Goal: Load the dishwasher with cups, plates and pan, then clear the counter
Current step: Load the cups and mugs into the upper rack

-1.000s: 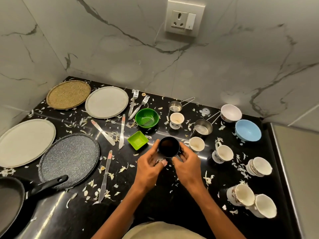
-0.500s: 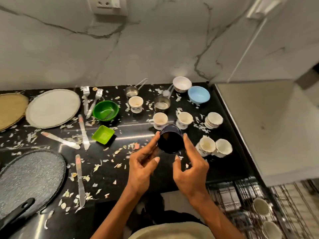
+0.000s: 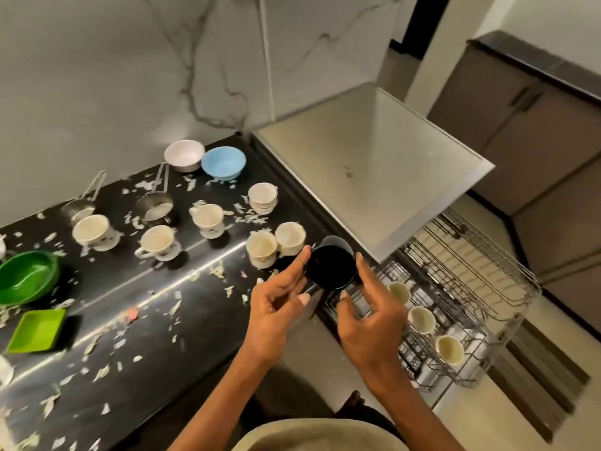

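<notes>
A black cup (image 3: 331, 266) hangs above the right edge of the black counter (image 3: 169, 323), held between both my hands. My left hand (image 3: 276, 314) holds its left side with forefinger and thumb. My right hand (image 3: 370, 323) pinches the right side the same way. Just right and below, the pulled-out wire dishwasher rack (image 3: 481, 288) holds three white cups (image 3: 421, 319). Several white patterned cups (image 3: 261, 249) stand on the counter left of the black cup.
A white bowl (image 3: 184, 155) and a blue bowl (image 3: 223, 162) sit by the marble wall. Two steel measuring cups (image 3: 154, 206), a green bowl (image 3: 27, 276) and a green square dish (image 3: 36, 330) lie further left. Food scraps litter the counter. A grey appliance top (image 3: 364, 177) adjoins it.
Both hands have lifted the black cup off the counter and carried it right, to the counter's edge beside the rack. The view has swung right, so the plates and pan have left the frame.
</notes>
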Motion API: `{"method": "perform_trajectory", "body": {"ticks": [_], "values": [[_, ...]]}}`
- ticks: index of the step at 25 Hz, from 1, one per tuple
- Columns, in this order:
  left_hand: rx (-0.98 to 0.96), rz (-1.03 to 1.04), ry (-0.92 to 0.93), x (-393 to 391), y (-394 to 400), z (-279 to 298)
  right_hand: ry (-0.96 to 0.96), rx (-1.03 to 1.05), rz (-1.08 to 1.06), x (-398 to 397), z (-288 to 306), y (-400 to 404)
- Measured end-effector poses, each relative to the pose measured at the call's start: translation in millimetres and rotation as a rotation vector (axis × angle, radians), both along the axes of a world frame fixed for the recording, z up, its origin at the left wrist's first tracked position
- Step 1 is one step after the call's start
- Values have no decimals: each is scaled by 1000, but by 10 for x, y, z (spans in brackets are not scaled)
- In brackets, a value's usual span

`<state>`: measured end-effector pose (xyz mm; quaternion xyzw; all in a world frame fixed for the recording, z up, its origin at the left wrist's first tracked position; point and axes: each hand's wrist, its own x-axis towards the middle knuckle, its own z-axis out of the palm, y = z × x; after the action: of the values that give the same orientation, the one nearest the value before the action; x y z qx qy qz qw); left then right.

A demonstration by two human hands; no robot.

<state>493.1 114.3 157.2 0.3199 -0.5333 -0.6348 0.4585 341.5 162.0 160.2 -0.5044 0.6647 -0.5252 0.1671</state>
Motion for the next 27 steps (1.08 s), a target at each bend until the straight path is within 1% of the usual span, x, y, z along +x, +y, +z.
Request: {"method": "perform_trajectory", "body": {"ticks": [4, 8, 14, 17, 19, 22, 25, 27], "values": [[19, -127, -19, -825, 78, -52, -64, 71, -123, -736, -84, 257], [94, -213, -77, -1713, 220, -209, -159, 165, -243, -1555, -299, 524], [232, -235, -260, -2641, 334, -610, -265, 354, -341, -2330, -683, 642], [259, -262, -301, -2941, 331, -732, -356, 422, -324, -2570, -876, 554], [284, -241, -333, -3036, 253, -838, -406, 461, -324, -2650, -977, 440], [331, -185, -382, -3138, 33, -1027, -475, 516, -314, -2747, -1097, 172], [407, -183, -399, -3258, -250, -1174, -536, 563, -298, -2846, -1257, -134], [430, -167, -445, -3331, -398, -1262, -583, 603, -306, -2923, -1354, -307]]}}
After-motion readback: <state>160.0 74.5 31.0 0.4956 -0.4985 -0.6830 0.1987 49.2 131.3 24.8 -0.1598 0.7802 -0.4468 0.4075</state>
